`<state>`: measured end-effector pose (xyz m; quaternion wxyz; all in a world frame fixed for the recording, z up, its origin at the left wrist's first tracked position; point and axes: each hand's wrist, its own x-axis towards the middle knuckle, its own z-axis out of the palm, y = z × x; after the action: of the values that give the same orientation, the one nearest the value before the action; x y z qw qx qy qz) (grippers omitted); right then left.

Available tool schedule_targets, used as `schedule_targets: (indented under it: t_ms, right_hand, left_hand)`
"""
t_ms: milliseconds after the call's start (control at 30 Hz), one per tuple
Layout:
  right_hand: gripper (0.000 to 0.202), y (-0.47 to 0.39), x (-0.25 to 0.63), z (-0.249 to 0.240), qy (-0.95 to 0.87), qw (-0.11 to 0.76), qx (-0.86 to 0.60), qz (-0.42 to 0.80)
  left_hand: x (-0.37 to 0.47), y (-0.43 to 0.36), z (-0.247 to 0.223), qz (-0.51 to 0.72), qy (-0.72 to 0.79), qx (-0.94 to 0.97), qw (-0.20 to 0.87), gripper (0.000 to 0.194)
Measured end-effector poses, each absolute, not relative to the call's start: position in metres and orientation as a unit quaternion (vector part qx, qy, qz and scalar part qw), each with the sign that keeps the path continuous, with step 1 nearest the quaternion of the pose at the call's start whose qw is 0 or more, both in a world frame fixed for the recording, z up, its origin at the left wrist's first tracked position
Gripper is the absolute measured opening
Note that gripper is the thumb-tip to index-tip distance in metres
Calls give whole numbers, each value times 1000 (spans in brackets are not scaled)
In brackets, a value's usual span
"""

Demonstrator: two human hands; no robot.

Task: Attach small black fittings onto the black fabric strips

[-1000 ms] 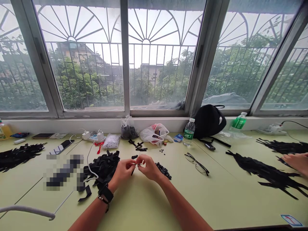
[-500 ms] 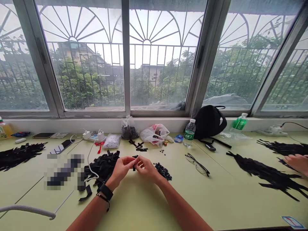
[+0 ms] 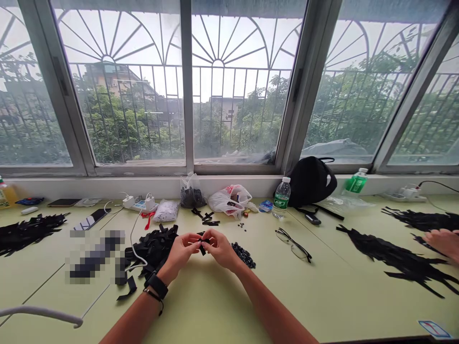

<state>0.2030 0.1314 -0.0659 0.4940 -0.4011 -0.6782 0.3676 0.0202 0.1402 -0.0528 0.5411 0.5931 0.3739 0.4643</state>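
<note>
Left hand (image 3: 179,254) and right hand (image 3: 223,252) are pinching a strip (image 3: 202,250)

The fingers (image 3: 211,235) of both hands are gripping the black strip between their tips, over the bench (image 3: 215,301). Small dark bits (image 3: 247,258) are lying just right of the fingers; a black pile (image 3: 158,242) is lying just to their left. Beyond the fingertips, loose pieces (image 3: 211,223) are lying near a bag (image 3: 223,203), and a bottle (image 3: 282,196) is standing off to the right.
</note>
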Motion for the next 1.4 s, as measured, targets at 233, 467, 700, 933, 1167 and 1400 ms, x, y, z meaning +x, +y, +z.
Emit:
schedule_targets:
  t_ms: [233,467,700,933,1167,1400]
  right_hand:
    - [17,131,205,-63,-669,486,-420,375]
    - [33,134,209,-68,-687,430,-464,357]
    - [34,129,213,-67,-723,448,-496,174]
    - [12,128,234,-56,-740,369,-556,85]
    - [11,116,259,-50,-783,298,-542,66]
    - [24,105,272,-54,-801,256,-531,106]
  left_hand:
    - [20,144,-56,470,369,593,539,34]
    - [19,148,-58,482,410,604,484,37]
    - [17,148,-57,514,447,630,371,33]
    - [21,142,-57,495,422,696,306,19]
    - [22,120,-42,407,388,811,163,14]
    - [-22,105,-34,221,438,869,69,40]
